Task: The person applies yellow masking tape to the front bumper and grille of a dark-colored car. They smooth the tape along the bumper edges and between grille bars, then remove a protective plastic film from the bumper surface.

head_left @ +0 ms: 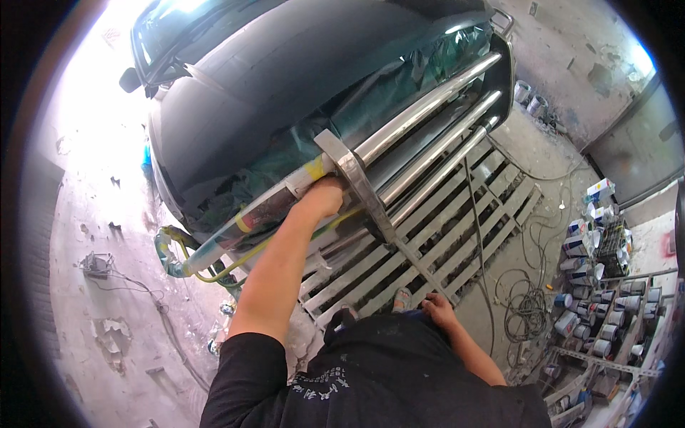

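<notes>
Here at the front of a dark vehicle (250, 107), the shiny metal guard bar (427, 108) stretches across the nose, tubes slanting up to the right, green-tinted plastic film (296, 153) crumpled behind. The left hand (325, 195) reaches in just beside the guard's flat upright plate (362, 187), fingers hidden, so the grip can't be told. Down by the black shirt, the right hand (438, 312) hangs loosely curled; whether it holds anything, can't say. Below, a slatted grey platform (421, 242) lies on a dusty floor (549, 162). Over right, a cable coil (526, 314) sprawls near a rack (606, 365) crowded with cans (606, 332), and the scuffed wall (564, 60) rises beyond, patched and flaking.
</notes>
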Available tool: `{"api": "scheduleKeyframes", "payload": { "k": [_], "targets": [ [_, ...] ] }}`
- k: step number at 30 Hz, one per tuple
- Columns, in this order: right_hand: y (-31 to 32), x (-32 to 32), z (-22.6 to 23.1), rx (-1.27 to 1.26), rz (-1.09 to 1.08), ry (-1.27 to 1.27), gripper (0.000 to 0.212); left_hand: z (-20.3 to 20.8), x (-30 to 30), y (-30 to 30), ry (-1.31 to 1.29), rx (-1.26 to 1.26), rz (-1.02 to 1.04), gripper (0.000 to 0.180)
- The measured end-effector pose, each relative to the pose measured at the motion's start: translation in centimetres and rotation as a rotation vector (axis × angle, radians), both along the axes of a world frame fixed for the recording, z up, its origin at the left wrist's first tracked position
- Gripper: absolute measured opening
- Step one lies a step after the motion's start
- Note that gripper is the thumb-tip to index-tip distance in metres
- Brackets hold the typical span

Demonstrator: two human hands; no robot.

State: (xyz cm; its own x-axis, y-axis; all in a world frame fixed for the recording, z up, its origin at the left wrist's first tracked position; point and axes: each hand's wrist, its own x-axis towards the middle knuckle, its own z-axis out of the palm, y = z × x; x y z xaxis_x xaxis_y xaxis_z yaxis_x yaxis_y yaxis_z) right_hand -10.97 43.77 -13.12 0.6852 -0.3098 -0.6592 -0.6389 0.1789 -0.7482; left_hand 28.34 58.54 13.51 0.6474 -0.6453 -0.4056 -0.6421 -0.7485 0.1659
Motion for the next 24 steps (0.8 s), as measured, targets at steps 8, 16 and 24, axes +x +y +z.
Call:
{"api": "scheduleKeyframes", "payload": {
  "k": [8,16,24],
  "targets": [
    [0.3,0.2,0.6,-0.03,0.004,-0.054,0.041,0.0,0.1,-0.1,-0.066,0.08,-0.075,0.029],
    [-0.1,-0.4,0.5,-0.014,-0.022,-0.052,0.043,-4.2,-0.3,2.0,-0.335,-0.285,-0.092,0.037],
    [-0.8,-1.6,-1.0,-0.038,-0.013,-0.03,0.043,-5.2,-0.8,3.3,-0.536,-0.392,-0.26,0.027]
  ]
}}
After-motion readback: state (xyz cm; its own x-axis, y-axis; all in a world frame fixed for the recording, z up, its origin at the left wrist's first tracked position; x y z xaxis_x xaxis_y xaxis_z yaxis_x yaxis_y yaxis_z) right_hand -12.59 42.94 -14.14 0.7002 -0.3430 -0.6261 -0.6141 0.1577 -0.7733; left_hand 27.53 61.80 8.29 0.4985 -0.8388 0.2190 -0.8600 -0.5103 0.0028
